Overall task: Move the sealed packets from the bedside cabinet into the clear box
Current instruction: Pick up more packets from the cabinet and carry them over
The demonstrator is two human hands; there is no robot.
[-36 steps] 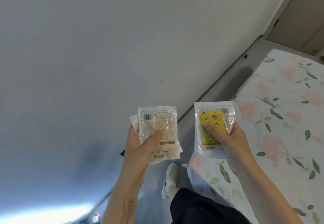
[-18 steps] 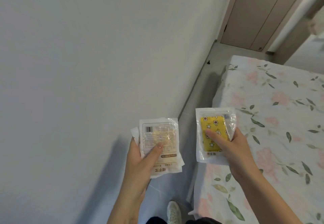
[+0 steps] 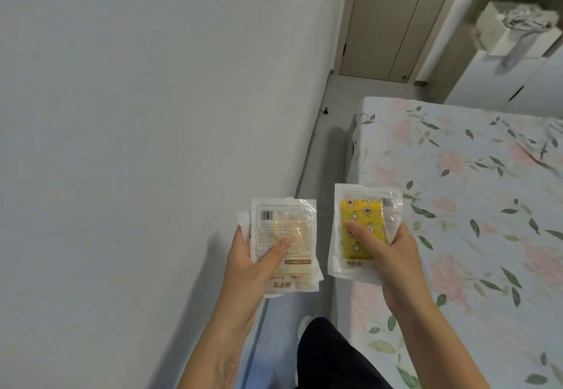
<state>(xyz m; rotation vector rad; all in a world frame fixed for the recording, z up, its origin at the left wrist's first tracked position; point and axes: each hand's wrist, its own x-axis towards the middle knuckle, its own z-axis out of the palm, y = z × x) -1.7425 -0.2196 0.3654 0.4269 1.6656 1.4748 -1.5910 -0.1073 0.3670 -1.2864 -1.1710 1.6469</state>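
A: Clear plastic is what you have in both hands. Your left hand (image 3: 253, 262), at lower centre of the frame, grips a small stack of pale packets (image 3: 283, 244), thumb pressed across the printed face of the top one and fingers behind. At least two packets are there; an edge peeks out on the left.

B: And the right?

A: Your right hand (image 3: 393, 254), just right of centre, pinches the yellow packet (image 3: 362, 230), thumb on the star-patterned yellow pad inside, fingers curled round its right edge. The two lots are near each other but apart.

B: So how far along are you?

A: By my reckoning, midway. The packets are picked up, so that part looks done for these ones. You're carrying them in the narrow gap between the wall (image 3: 137, 145) on the left and the flowered bed (image 3: 472, 206) on the right.

B: What's left?

A: The putting in. Neither the clear box nor the bedside cabinet shows anywhere in the frame, so you can't tell from here whether more packets are waiting or how close the box is. Only a door (image 3: 384, 17) at upper centre and white furniture (image 3: 518, 78) at upper right lie ahead.
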